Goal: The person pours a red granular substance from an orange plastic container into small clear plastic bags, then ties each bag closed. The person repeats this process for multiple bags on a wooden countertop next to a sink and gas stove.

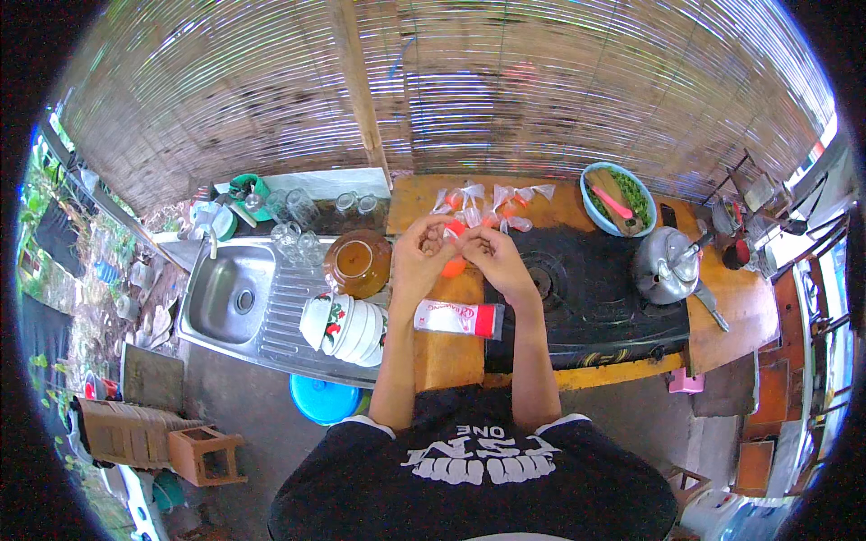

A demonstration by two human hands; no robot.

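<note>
My left hand [421, 255] and my right hand [499, 258] meet over the wooden counter [443, 368]. Between them, both sets of fingers pinch the top of a small clear plastic bag. Its orange-red contents [452, 266] hang just below the fingertips. Behind my hands lie several similar small plastic bags [504, 196] with orange-red contents and twisted or gathered tops. A flat packet of plastic bags [454, 318], white and red with printing, rests on the counter between my forearms. My fingers partly cover the held bag's neck, so whether it is knotted cannot be seen.
A black gas stove [588, 291] bears a metal kettle [668, 265], a knife [712, 308] beside it. Behind stands a blue basin [587, 203] of green leaves. Stacked white bowls [342, 328], a brown glass bowl [357, 262] and glasses [298, 243] surround the steel sink [226, 291]'s drainboard.
</note>
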